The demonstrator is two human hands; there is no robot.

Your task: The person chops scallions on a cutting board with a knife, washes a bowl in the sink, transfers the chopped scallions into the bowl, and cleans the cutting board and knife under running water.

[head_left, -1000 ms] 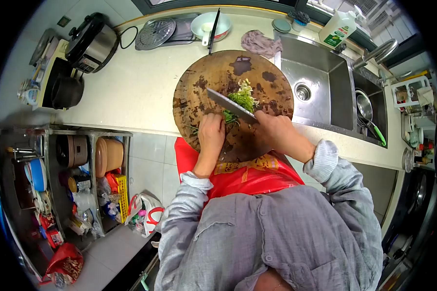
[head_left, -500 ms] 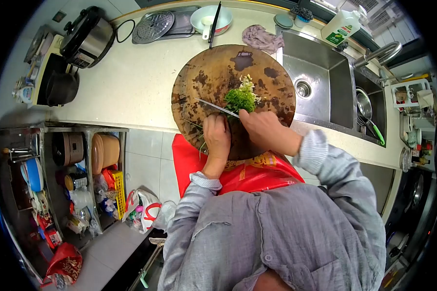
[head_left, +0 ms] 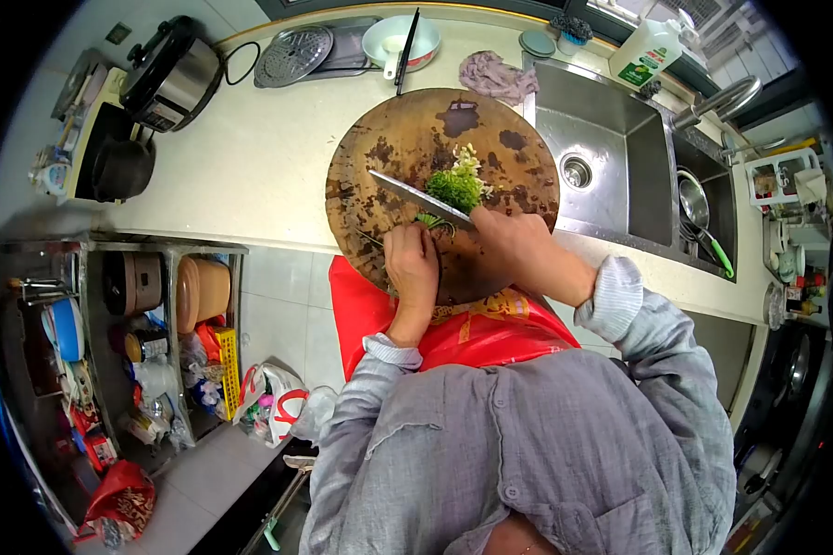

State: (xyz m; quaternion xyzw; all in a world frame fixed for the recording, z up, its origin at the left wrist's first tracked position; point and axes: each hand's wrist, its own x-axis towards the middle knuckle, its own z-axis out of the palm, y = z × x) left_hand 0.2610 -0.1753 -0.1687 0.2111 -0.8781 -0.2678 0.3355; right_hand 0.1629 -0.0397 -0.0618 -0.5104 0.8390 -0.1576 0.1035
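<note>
A round wooden chopping board (head_left: 379,129) lies at the counter's front edge. My right hand (head_left: 514,245) is closed round the handle of a kitchen knife (head_left: 409,193), whose blade slants across the board toward the upper left. My left hand (head_left: 410,270) rests on the board below the blade, fingers curled over a bunch of thin green stalks, perhaps scallions, mostly hidden under it. Their cut green ends (head_left: 432,221) stick out at the fingertips. Beyond the blade sits a heap of finely chopped greens (head_left: 455,189), with pale minced bits (head_left: 468,160), like garlic, beside it.
A steel sink (head_left: 602,120) is to the right of the board, with a detergent jug (head_left: 646,55) behind it. At the back are a bowl (head_left: 421,39) with chopsticks and a cloth (head_left: 497,76). A pressure cooker (head_left: 176,74) stands at the left.
The knife has lifted and its blade has turned to show more of its flat side. Cut green ends now show between the blade and my left fingertips. My left hand has hardly moved.
</note>
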